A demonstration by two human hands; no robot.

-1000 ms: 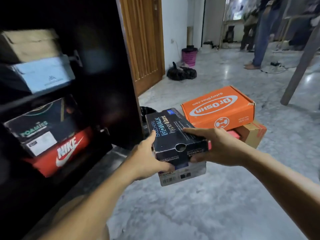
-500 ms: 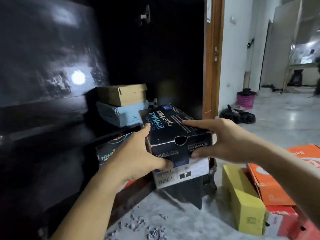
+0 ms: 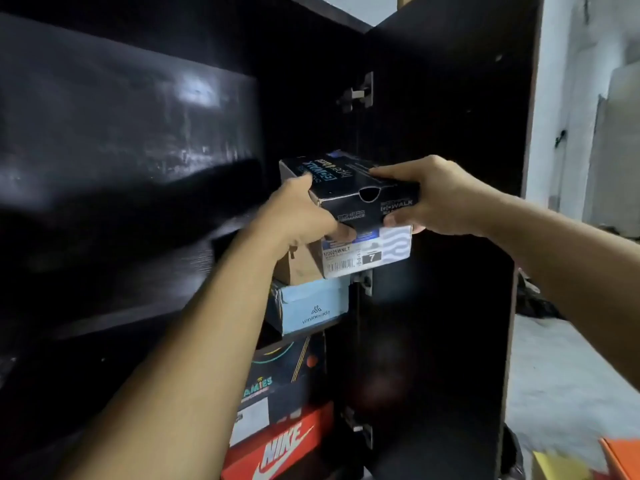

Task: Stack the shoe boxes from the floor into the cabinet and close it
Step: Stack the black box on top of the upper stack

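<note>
At the open dark cabinet [image 3: 138, 150], both hands hold a black Skechers GOwalk shoe box [image 3: 349, 188] level with the upper shelf. Its white end label reads "172025/WNLT" with a barcode and a size "7". The left hand [image 3: 298, 216] clamps the box's left corner, thumb pressed on the front; the right hand [image 3: 440, 199] grips the right end, fingers on the lid, thumb beneath. Behind it sits a plain brown box [image 3: 298, 268] on a pale blue "veranevada" box [image 3: 311, 306]. Lower down, a dark box [image 3: 277, 382] lettered "…AMIES" rests on a red Nike box [image 3: 284, 448]. An orange box [image 3: 620, 459] lies on the floor at right.
</note>
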